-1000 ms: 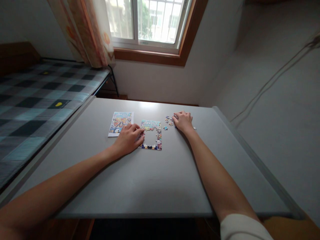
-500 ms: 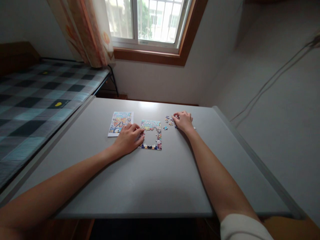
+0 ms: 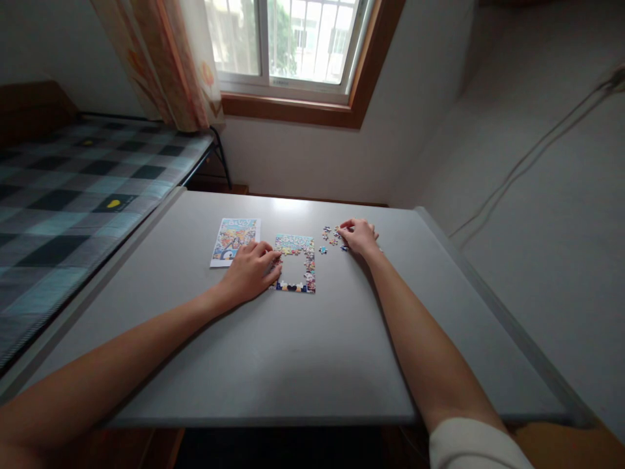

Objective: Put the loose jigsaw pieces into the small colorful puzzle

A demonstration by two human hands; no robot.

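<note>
A: How many items lie on the surface [image 3: 273, 352]?

B: One reference picture [image 3: 235, 241], one puzzle frame [image 3: 295, 263] with only its border assembled and the middle open, and a small scatter of loose pieces [image 3: 330, 237], too small to count.

A: The hands?

B: The left hand [image 3: 250, 270] rests curled on the frame's left edge. The right hand [image 3: 360, 236] lies on the loose pieces, fingertips drawn together; whether a piece is pinched cannot be told. Since the earlier frame, its fingers have curled slightly inward.

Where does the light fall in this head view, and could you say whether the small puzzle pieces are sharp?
Head view: daylight from the window puts a pale sheen on the table; loose pieces by the right hand are too small to resolve; straight edges bow from wide-angle distortion.
</note>
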